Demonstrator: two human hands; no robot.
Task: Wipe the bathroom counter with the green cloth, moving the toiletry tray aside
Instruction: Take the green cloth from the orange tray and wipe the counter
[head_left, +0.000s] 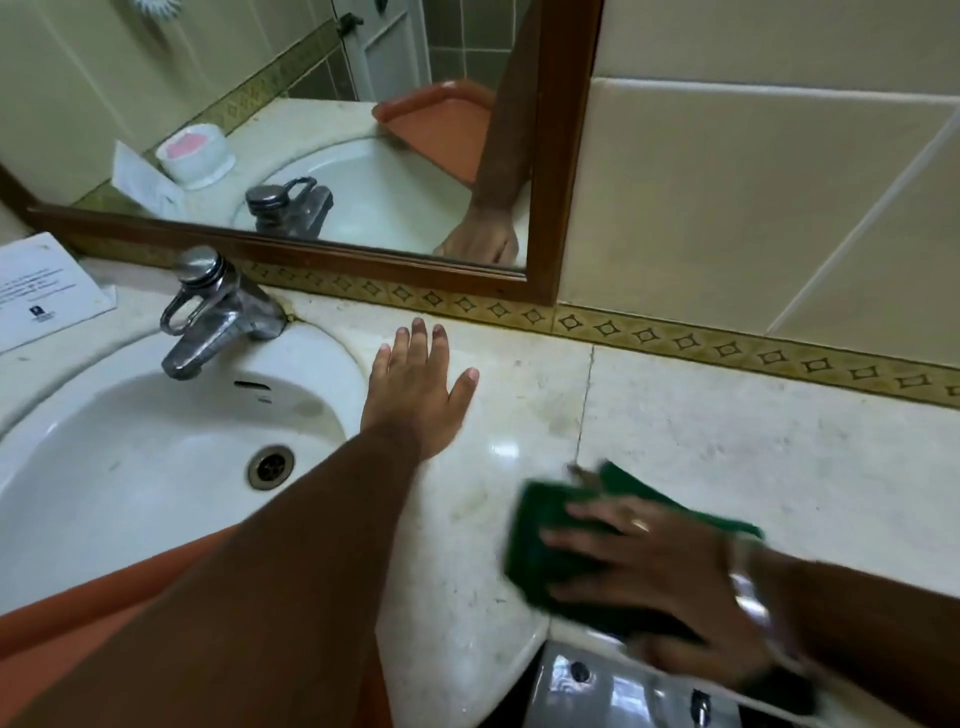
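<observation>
One orange plastic tray (78, 613) sits across the front rim of the one white ceramic sink (130, 457), under my left forearm. My left hand (415, 384) lies flat, fingers straight, on the pale marble counter (727, 441). My right hand (660, 571) presses one dark green cloth (545, 545) there with spread fingers.

free: counter (727, 441) right of seam | blocked: faucet (218, 312) at left

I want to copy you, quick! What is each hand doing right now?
Left hand: open, flat on the counter.
Right hand: open, pressing the green cloth.
</observation>
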